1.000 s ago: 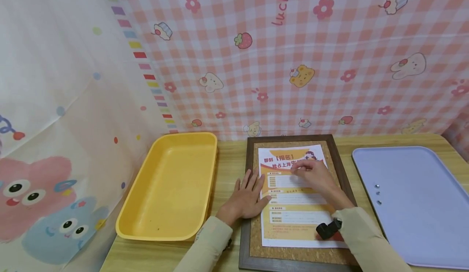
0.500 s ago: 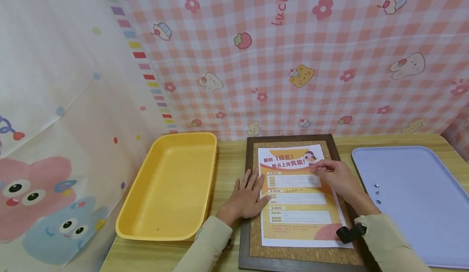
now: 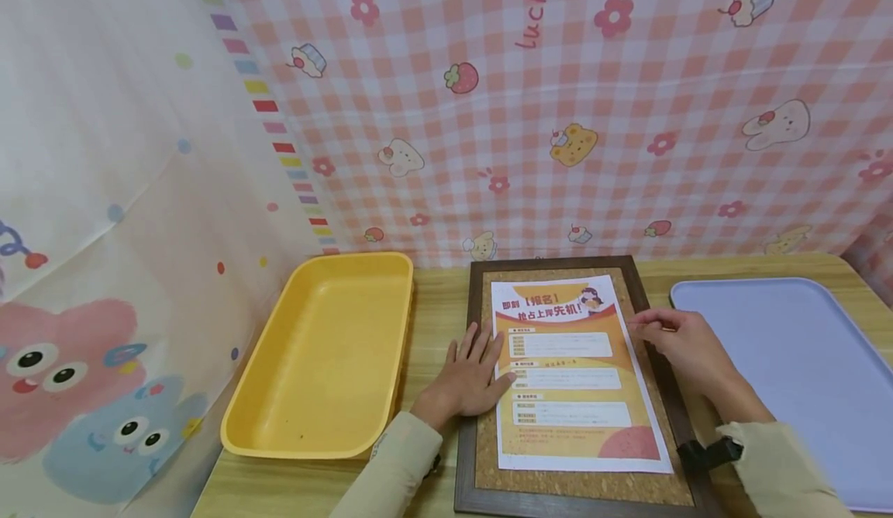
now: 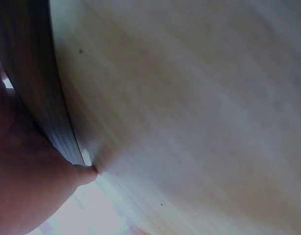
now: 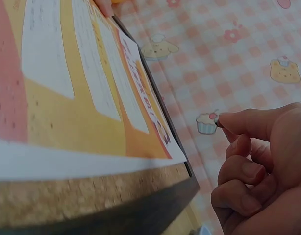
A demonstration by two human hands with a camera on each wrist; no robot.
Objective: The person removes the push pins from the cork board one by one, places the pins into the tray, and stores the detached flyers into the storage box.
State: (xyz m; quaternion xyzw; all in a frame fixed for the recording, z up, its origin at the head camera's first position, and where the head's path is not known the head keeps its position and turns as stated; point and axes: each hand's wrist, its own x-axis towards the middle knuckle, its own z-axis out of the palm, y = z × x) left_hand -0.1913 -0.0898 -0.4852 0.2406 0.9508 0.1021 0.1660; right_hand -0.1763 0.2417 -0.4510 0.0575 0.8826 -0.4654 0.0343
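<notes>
A printed poster [image 3: 568, 436] lies flat on a cork board [image 3: 579, 485] with a dark wooden frame [image 3: 481, 501]. My left hand [image 3: 469, 378] rests with spread fingers on the frame's left side and the poster's left edge. In the left wrist view, part of this hand [image 4: 28, 171] shows beside the frame's edge. Over the poster's upper right edge, my right hand [image 3: 698, 351] pinches something tiny. The right wrist view shows it as a small metallic thumbtack [image 5: 217, 121] between thumb and index finger, its other fingers [image 5: 238, 169] curled. Whether it touches the poster cannot be told.
On the left of the wooden table [image 3: 439, 293] stands a deep yellow tray [image 3: 317, 363]. A lavender tray [image 3: 788, 340] lies to the right, partly covered by my right hand and forearm. A pink checked cloth [image 3: 432, 115] hangs behind the table.
My right hand has moved right, from over the poster's upper middle to its right edge, uncovering the title. It now hides small shiny pieces seen earlier on the lavender tray. My left hand stays.
</notes>
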